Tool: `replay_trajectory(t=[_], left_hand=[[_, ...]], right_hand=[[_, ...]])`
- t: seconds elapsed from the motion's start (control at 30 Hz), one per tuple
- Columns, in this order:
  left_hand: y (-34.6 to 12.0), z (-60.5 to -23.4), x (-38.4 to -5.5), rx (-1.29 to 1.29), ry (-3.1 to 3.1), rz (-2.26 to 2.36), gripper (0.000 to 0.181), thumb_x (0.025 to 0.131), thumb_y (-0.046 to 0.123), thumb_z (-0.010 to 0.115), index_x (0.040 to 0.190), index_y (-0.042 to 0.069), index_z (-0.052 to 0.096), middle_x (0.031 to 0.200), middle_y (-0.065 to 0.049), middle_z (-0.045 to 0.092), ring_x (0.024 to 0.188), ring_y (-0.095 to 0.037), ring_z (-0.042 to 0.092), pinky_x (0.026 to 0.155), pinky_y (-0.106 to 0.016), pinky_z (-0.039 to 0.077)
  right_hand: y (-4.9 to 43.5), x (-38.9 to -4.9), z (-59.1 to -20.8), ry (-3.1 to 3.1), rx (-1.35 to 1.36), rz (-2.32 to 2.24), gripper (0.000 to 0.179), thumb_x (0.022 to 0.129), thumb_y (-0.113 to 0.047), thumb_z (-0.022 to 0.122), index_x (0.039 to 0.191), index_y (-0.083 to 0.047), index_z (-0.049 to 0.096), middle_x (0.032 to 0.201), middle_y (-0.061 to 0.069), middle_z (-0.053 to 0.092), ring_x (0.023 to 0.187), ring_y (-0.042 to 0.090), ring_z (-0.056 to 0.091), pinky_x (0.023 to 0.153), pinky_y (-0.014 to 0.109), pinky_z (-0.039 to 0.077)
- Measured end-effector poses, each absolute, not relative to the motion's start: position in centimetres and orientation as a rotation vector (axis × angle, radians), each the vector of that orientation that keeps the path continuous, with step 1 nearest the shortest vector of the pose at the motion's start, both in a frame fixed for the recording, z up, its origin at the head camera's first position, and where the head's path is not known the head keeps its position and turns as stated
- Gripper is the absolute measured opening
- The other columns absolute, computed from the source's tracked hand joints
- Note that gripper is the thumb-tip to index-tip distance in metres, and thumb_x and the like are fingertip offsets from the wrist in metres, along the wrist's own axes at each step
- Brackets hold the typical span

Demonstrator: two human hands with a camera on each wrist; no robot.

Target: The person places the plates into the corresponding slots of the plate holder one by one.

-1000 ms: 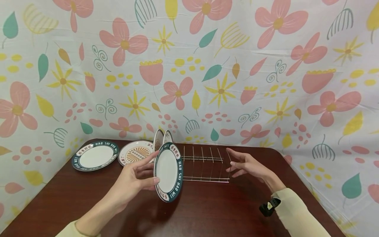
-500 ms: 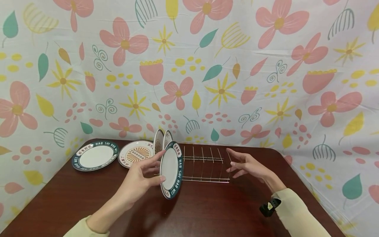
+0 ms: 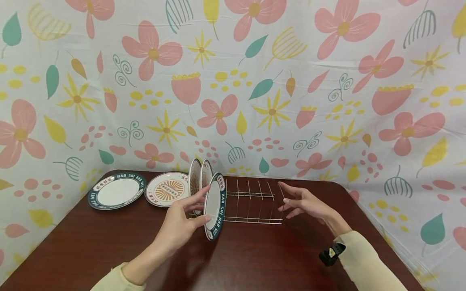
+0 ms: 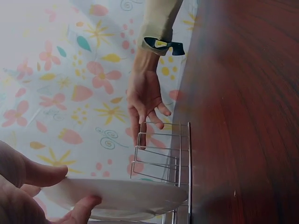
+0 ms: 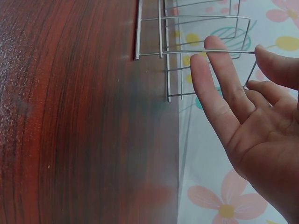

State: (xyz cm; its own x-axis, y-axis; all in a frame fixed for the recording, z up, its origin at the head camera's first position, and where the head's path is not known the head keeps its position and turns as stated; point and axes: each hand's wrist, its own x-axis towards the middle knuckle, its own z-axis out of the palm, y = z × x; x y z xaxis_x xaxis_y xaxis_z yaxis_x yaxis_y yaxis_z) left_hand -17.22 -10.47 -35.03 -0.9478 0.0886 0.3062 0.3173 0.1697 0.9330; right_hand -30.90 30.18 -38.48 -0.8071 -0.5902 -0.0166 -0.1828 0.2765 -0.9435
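My left hand (image 3: 178, 224) pinches a white plate (image 3: 215, 206) with a dark green lettered rim, thumb on its face and fingers behind. The plate stands nearly upright at the left part of a wire dish rack (image 3: 251, 220); whether it touches the wires I cannot tell. Behind it, two patterned plates, one of them the left plate (image 3: 194, 178), stand upright in the rack. At the rack's right end, my right hand (image 3: 306, 204) holds the end wire by thumb and fingertips. In the right wrist view two fingers (image 5: 219, 100) extend beside the wires.
On the brown table (image 3: 255, 258), a green-rimmed plate (image 3: 116, 192) lies flat at the far left. Beside it lies a plate with an orange sunburst (image 3: 167, 190), partly behind the upright plates. A flowered cloth (image 3: 233, 101) hangs behind the table.
My left hand has carried the green-rimmed plate a little to the right and turned it more edge-on, closer to the upright plates. My right hand has stayed at the rack's end.
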Motion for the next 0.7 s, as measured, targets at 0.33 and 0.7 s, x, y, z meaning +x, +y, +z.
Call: replay_trajectory(t=[0.33,0.7], left_hand=[[-9.6,-35.3,-17.4,-0.325,-2.257,-1.714,0.070,0.084,-0.008,0.082,0.145,0.021,0.067,0.113,-0.007,0.076,0.109,-0.021,0.072,0.093,-0.034,0.055],[-9.2,-36.1,-18.0,-0.288,-2.188,-1.718,0.066,0.083,-0.009,0.082,0.143,0.017,0.069,0.129,-0.008,0.073,0.111,-0.023,0.073,0.093,-0.035,0.058]], right_hand=[[30.1,-30.9,-38.3,2.185,-0.722,-1.539,0.073,0.110,-0.010,0.055,0.167,0.000,0.011,0.173,0.022,0.005,0.116,0.044,0.067,0.085,0.055,0.061],[30.1,-30.8,-38.3,2.193,-0.729,-1.536,0.072,0.110,-0.009,0.055,0.167,0.000,0.012,0.172,0.025,0.010,0.114,0.041,0.069,0.085,0.057,0.061]])
